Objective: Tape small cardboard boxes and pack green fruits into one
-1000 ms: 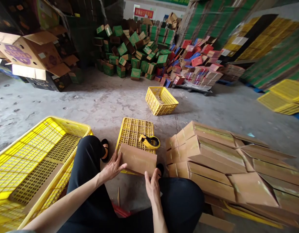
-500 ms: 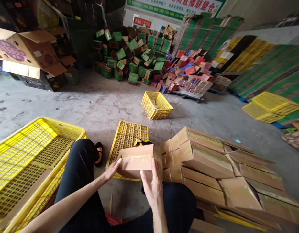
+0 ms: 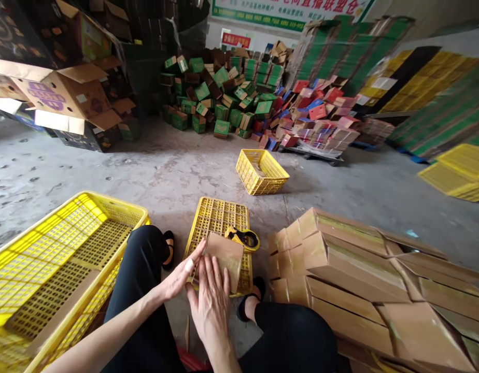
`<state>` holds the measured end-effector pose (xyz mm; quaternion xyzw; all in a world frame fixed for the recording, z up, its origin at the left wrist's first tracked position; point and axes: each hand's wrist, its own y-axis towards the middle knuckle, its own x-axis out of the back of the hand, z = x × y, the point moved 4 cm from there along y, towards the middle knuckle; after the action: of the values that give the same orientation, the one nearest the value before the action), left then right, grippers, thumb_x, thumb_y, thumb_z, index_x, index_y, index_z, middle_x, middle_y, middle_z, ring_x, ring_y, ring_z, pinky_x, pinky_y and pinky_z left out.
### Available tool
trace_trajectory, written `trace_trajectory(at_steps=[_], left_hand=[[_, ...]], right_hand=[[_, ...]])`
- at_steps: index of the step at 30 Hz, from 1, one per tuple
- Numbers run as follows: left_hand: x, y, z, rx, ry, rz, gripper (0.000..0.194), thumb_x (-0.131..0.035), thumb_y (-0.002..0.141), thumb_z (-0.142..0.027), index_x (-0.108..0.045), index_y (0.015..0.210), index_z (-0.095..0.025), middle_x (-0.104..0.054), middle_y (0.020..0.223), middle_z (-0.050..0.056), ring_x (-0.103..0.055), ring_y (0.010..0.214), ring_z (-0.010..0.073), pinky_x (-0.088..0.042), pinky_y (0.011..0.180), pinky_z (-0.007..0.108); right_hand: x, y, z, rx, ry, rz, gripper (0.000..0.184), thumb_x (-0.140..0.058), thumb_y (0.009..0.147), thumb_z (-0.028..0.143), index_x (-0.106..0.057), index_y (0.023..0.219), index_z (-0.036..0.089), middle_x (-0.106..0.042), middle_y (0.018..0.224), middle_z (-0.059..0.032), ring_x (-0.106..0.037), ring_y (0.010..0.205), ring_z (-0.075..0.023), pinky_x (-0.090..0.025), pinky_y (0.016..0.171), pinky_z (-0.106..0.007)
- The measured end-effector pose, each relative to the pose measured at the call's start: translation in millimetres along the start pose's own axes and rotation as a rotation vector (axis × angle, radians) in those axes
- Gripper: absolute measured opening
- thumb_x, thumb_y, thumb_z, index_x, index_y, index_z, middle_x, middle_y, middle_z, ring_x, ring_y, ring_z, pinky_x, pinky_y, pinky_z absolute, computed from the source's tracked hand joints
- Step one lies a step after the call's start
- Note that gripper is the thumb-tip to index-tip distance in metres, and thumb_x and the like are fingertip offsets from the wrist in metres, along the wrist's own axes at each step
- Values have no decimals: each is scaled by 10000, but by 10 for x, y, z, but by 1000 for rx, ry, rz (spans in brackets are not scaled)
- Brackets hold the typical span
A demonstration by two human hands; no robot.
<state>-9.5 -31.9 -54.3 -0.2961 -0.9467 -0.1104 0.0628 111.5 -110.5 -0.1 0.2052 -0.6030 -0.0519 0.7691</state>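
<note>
A small brown cardboard box (image 3: pixel 228 256) stands on an upturned yellow crate (image 3: pixel 220 217) between my knees. My left hand (image 3: pixel 180 274) touches the box's left side with fingers stretched out. My right hand (image 3: pixel 212 300) lies flat against its near face, fingers spread. A yellow tape dispenser (image 3: pixel 244 238) rests on the crate just right of the box.
A stack of flattened brown cartons (image 3: pixel 360 274) lies at my right. A large yellow crate (image 3: pixel 60 259) sits at my left, a smaller yellow basket (image 3: pixel 262 172) further out on the concrete floor. Heaps of green and red boxes (image 3: pixel 258 103) fill the back.
The box has been turned from lying wide to standing narrower on the crate. My right hand moved from its right edge to its near face; the tape dispenser shows again.
</note>
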Motion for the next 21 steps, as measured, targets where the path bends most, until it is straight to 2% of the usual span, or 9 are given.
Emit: trace_trajectory(at_steps=[2,5,8,12,17,21], left_hand=[[26,-54,-156,-117,151,59,816,-215,1057,-730,-167,1725,-264,-101,1789,50,-104,1643,304,-185,1334,517],[31,-94,-237,-191,371,121,832,-297,1043,-731,-162,1726,-275,-117,1791,60,-171,1637,305,-236,1329,478],[70,-97,-241,-216,554,97,839,-335,1037,-724,-153,1726,-281,-182,1782,71,-242,1624,301,-282,1318,465],[95,-111,-284,-277,714,77,821,-285,1045,-720,-152,1726,-280,-281,1755,76,-292,1609,288,-320,1308,458],[-62,-124,-379,-309,820,29,934,-318,1009,-776,-112,1730,-220,-282,1747,135,-276,1613,316,-322,1306,486],[-257,-30,-444,-346,845,89,976,-379,973,-812,-185,1719,-214,-367,1708,145,-299,1603,339,-266,1320,540]], right_hand=[[15,-5,-35,21,4,-16,641,-404,1115,439,-294,1692,183,-476,1662,-98,-457,1534,-293,-310,1261,-507],[85,-97,-183,43,-18,-26,634,-387,1124,428,-255,1704,208,-480,1662,-87,-466,1528,-281,-312,1259,-491],[169,-252,-391,-4,-89,-45,683,-398,1119,492,-206,1716,222,-497,1650,-102,-488,1509,-319,-343,1227,-519],[221,-445,-571,-114,-126,-89,701,-341,1123,528,-160,1724,217,-503,1643,-133,-490,1505,-343,-399,1178,-527],[155,-487,-505,-143,-121,-135,780,-376,1104,559,-124,1725,158,-444,1677,-161,-352,1587,-358,-382,1201,-525],[40,-332,-512,-90,-62,-88,706,-296,1123,537,-193,1715,167,-485,1654,-146,-388,1571,-339,-384,1204,-535]])
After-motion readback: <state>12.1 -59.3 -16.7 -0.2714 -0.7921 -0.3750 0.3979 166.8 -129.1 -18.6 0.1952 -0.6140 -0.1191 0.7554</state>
